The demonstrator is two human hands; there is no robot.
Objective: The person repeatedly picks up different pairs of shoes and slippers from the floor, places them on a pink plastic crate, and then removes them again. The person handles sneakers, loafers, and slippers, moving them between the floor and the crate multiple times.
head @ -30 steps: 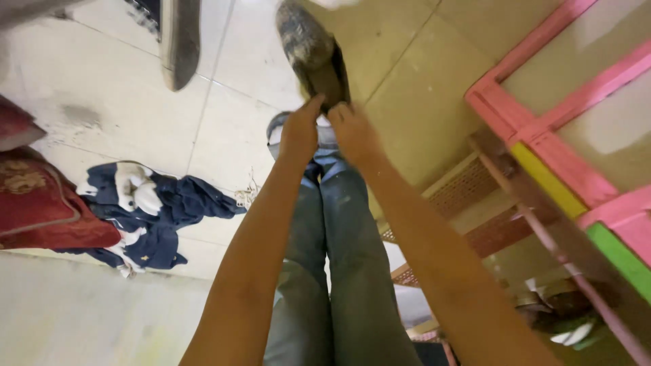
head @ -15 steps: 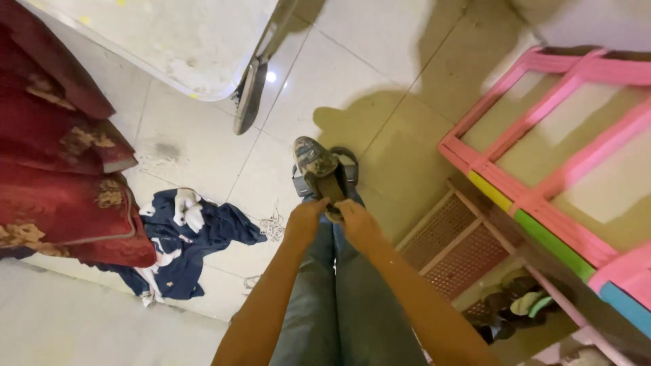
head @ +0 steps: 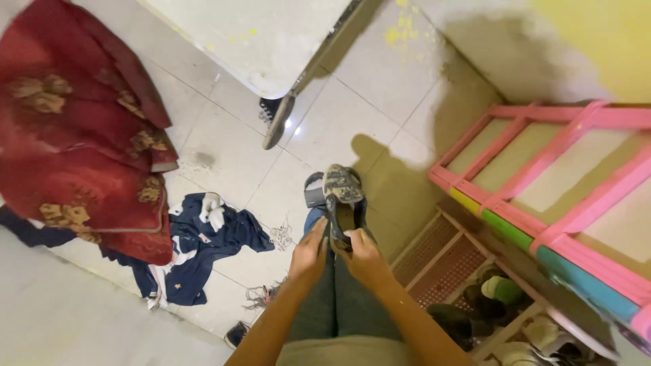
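Both hands, the left hand (head: pixel 310 254) and right hand (head: pixel 361 256), pinch the heel of a camouflage shoe (head: pixel 343 203), which looks light and bendy.

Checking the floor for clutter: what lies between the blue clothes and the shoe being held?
In the head view, mostly bare tile between the blue clothes and the shoe, with a small tangle of thread.

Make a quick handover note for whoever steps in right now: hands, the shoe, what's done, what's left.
Left hand: grip on the near rim of the camouflage shoe.
Right hand: grip on the same rim, opposite side.
Shoe: held over the legs, toe pointing away, opening toward the person; a second shoe lies on the tile floor beside it.
Done: shoe picked up.
Left: shoe is not on a foot.
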